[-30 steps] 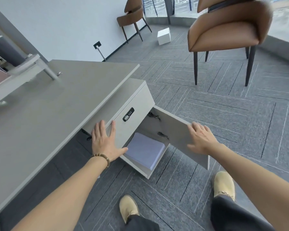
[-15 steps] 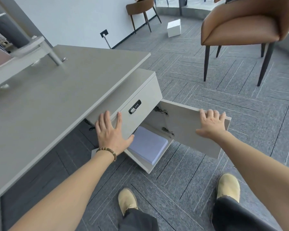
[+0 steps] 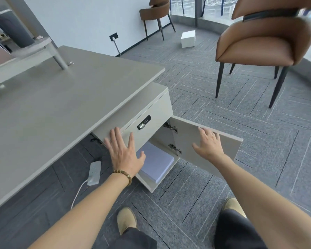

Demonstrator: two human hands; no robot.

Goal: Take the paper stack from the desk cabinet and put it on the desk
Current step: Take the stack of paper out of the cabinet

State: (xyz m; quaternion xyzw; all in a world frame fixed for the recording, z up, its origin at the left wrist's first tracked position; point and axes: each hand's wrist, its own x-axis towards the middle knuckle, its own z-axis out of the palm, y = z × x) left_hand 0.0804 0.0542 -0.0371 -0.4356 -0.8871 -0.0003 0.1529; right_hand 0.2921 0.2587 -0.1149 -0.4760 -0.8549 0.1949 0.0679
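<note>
Reaching low with both palms spread: left hand [image 3: 123, 153] flat over the desk cabinet [image 3: 152, 112] front, right hand [image 3: 208, 143] splayed against the swung-out door [image 3: 203, 150], gripping nothing; paper stack [image 3: 157, 163] lying inside on the bottom shelf, under the desk [image 3: 65, 105]

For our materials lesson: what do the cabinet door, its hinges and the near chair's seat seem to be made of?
Cabinet door: likely laminated board, matt grey, flat with a thin edge.
Hinges: metal, shiny silver glints.
Chair seat: probably leather or imitation, smooth brown with a soft sheen.
</note>
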